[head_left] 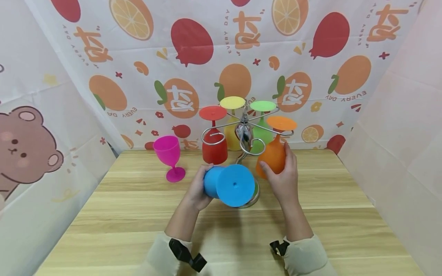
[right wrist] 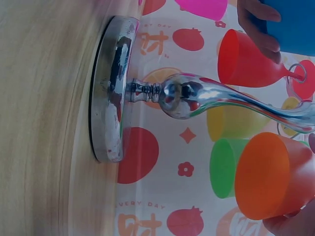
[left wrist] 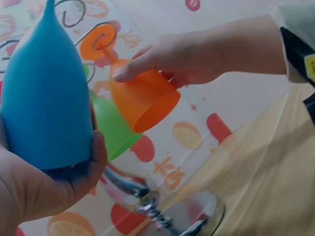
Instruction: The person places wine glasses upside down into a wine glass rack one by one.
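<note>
My left hand (head_left: pixel 200 188) grips a blue goblet (head_left: pixel 236 185) by its bowl, its round foot facing the head camera. In the left wrist view the fingers curl under the blue bowl. With thumb and fingers, my right hand (head_left: pixel 285 173) holds the bowl of an orange goblet (head_left: pixel 272 157), which hangs upside down with its foot at a wire loop of the chrome rack (head_left: pixel 244 134). Red (head_left: pixel 215 147), yellow (head_left: pixel 232 132) and green (head_left: pixel 262 132) goblets hang inverted on the rack's other arms. Two front spiral loops bear no goblet.
A magenta goblet (head_left: pixel 168 153) stands upright on the wooden table (head_left: pixel 138 214), left of the rack. The rack's round chrome base (right wrist: pixel 115 88) rests on the table. Behind stands a fruit-print cloth (head_left: pixel 214 50); pale cloths hang at both sides.
</note>
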`<action>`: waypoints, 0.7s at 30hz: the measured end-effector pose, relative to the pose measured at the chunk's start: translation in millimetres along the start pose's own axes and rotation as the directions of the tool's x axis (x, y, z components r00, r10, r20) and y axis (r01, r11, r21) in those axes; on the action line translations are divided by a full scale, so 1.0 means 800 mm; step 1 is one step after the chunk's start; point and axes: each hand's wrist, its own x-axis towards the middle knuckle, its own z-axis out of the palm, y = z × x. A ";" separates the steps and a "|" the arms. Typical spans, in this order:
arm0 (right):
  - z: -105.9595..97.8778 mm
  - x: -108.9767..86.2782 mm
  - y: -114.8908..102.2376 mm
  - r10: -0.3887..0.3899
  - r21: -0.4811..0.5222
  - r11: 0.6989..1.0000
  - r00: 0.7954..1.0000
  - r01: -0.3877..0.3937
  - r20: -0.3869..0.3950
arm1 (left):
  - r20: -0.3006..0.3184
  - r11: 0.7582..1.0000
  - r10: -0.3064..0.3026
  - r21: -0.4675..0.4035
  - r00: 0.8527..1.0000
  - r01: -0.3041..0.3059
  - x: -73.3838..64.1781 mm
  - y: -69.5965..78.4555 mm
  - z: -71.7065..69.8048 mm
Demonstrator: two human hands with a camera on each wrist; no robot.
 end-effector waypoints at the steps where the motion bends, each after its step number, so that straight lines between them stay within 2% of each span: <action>1: 0.000 0.000 -0.001 0.005 0.000 1.000 1.000 -0.005 -0.001 | -0.003 1.000 -0.008 -0.014 1.000 0.008 -0.001 -0.001 0.002; 6: -0.001 -0.001 -0.003 0.012 0.003 1.000 1.000 -0.012 -0.005 | -0.018 0.994 -0.029 -0.104 0.999 0.027 -0.004 -0.003 0.009; 14: -0.003 -0.002 -0.005 -0.008 0.019 1.000 0.999 0.009 -0.044 | 0.083 0.985 -0.014 -0.173 0.996 0.028 -0.008 -0.003 0.014; 18: -0.004 -0.002 -0.006 -0.041 0.031 0.999 0.992 0.045 -0.116 | 0.098 0.985 -0.015 -0.170 0.995 0.032 -0.009 -0.003 0.017; 21: -0.004 -0.002 -0.008 -0.117 0.016 0.992 0.973 0.123 -0.198 | 0.105 0.983 -0.035 -0.174 0.994 0.053 -0.011 -0.002 0.019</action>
